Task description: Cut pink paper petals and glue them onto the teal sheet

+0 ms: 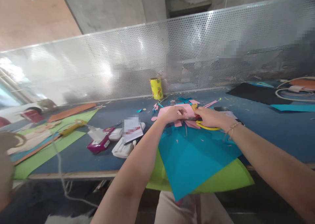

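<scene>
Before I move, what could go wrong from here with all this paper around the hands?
First, the left hand holds the pink paper close to the yellow-handled tool in the right hand; if that is scissors, fingers might get nicked. The blades cannot be made out. Second, the blue sheet and green sheet overhang the table's front edge, so a bump could shift them. Third, loose scraps on the blue sheet might then spill.

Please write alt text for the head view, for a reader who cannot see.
The left hand holds pink paper; the right hand holds what looks like yellow scissors. Scraps lie around; a blue sheet is nearer the camera.
</scene>
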`<state>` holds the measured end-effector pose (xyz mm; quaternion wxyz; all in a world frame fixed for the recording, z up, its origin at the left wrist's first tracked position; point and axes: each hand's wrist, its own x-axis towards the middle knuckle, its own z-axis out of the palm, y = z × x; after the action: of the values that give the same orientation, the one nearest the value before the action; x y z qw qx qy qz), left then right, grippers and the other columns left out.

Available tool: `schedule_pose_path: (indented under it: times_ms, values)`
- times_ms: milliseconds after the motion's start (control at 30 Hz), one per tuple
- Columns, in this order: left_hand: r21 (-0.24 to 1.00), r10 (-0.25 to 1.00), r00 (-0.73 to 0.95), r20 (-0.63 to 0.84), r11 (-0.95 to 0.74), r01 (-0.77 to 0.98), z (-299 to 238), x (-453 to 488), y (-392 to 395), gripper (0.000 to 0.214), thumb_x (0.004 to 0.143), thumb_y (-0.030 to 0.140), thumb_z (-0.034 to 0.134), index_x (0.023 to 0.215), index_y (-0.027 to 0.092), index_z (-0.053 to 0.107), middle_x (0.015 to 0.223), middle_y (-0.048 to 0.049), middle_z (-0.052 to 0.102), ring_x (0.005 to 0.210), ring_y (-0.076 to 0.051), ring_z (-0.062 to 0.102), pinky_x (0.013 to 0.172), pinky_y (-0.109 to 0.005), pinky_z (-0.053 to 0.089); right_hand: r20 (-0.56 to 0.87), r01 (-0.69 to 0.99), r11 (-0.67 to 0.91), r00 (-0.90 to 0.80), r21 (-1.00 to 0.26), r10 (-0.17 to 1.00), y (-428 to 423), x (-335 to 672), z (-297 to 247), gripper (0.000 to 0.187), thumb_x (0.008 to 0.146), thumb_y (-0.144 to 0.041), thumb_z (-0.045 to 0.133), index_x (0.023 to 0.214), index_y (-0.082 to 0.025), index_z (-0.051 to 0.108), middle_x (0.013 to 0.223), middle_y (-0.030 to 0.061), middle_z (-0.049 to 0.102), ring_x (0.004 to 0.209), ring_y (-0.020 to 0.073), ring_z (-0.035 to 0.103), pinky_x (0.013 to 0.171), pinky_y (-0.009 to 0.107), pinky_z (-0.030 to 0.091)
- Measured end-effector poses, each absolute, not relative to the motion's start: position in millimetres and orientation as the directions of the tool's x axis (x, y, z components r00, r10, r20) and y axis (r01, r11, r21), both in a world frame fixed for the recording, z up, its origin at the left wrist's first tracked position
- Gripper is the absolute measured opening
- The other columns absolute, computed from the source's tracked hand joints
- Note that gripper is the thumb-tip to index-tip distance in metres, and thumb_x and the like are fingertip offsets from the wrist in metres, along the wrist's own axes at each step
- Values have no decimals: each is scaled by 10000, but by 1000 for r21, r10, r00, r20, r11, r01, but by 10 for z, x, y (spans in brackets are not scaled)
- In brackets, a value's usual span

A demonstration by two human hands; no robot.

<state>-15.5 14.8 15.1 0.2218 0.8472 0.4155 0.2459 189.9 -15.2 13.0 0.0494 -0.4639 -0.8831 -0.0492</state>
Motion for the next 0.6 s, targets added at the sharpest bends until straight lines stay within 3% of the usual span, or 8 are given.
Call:
schedule_pose_path:
  times_ms: [67, 267, 600]
  values:
    - [596, 823, 524, 217, -537, 596, 150, -171, 155, 287, 596, 375, 666, 806, 183, 631, 752, 7, 606, 663, -101, 510, 604, -213, 375, 131, 821, 570, -569, 39, 812, -142, 1902, 126, 128, 729, -229, 541, 836, -159, 543, 910, 94, 565, 695, 166, 520, 546, 246, 296]
    - [610, 820, 543, 180, -526, 592, 142, -200, 171, 229, 673, 364, 572, 587, 155, 609, 493, 39, 477, 479, -66, 388, 483, -214, 289, 126, 810, 584, -585, 50, 801, -146, 1900, 129, 93, 739, -230, 520, 807, -168, 531, 877, 91, 583, 707, 175, 526, 518, 241, 266]
    - [627, 810, 537, 235, -548, 553, 153, -218, 197, 245, 677, 345, 565, 562, 134, 615, 521, 19, 501, 518, -77, 415, 493, -215, 295, 101, 779, 623, -627, 77, 772, -164, 1888, 186, 37, 737, -210, 507, 728, -176, 520, 781, 72, 598, 653, 168, 511, 506, 246, 241]
